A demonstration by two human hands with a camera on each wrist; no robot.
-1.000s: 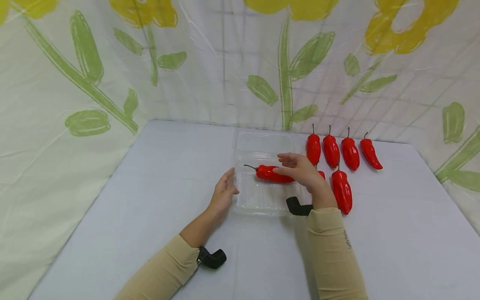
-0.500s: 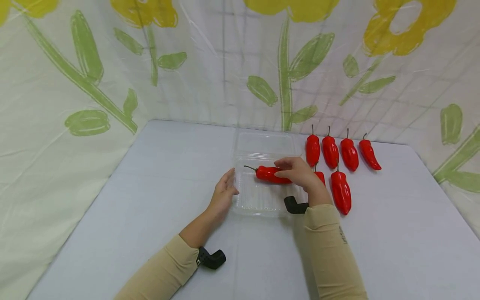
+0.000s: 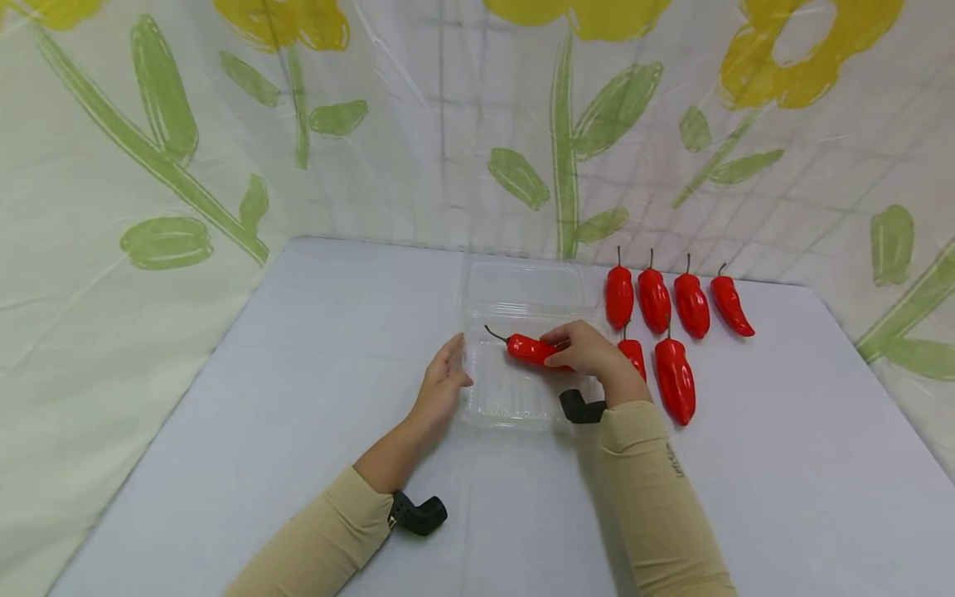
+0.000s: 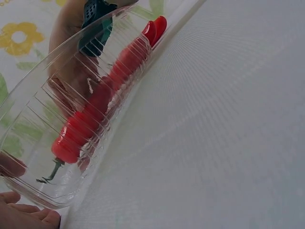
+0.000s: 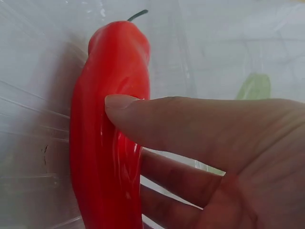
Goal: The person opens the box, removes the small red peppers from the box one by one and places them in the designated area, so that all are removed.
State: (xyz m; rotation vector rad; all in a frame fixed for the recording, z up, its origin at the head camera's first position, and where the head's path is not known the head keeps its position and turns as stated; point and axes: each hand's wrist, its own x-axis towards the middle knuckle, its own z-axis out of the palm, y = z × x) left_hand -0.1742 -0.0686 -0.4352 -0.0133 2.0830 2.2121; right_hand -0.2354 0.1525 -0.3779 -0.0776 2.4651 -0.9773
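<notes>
A long red pepper (image 3: 528, 350) with a thin dark stem lies across a clear plastic clamshell box (image 3: 515, 406). My right hand (image 3: 585, 352) pinches it from the right. The right wrist view shows the thumb (image 5: 143, 114) laid on the pepper's side and the other fingers behind it. At the box's left wall, my left hand (image 3: 440, 381) rests with its fingers along the outside and its thumb by the rim. The left wrist view shows the pepper (image 4: 78, 129) through the clear wall, stem toward the left hand's fingertips (image 4: 28, 214).
Several more red peppers lie right of the box: a row at the back with one pepper (image 3: 654, 303), and two in front, including a large pepper (image 3: 675, 381). The box's lid (image 3: 525, 284) lies folded back toward the floral curtain (image 3: 403, 149). A white cloth covers the table (image 3: 298, 398).
My right hand has moved slightly left and toward me, its fingers closing round the pepper. The pepper has tilted a little. My left hand stays at the box's left wall.
</notes>
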